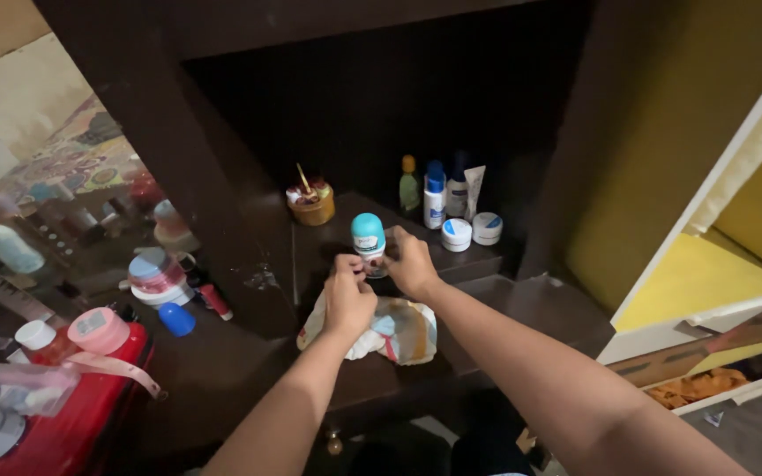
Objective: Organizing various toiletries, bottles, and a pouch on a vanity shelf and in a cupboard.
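A small roll-on bottle (368,241) with a teal cap stands upright on the dark wooden shelf (451,295). My right hand (412,263) wraps around its lower right side. My left hand (348,291) pinches at the bottle's lower left side and also presses on a crumpled patterned cloth (399,330) lying on the shelf below both hands. The bottle's bottom part is hidden by my fingers.
Behind stand several bottles (435,196), two white jars (471,231) and a gold pot (313,204). At left, a mirror (55,176), a red case (72,423), pink-lidded jars (153,275) and a blue cap (175,319). A yellow and white cabinet (707,273) rises at right.
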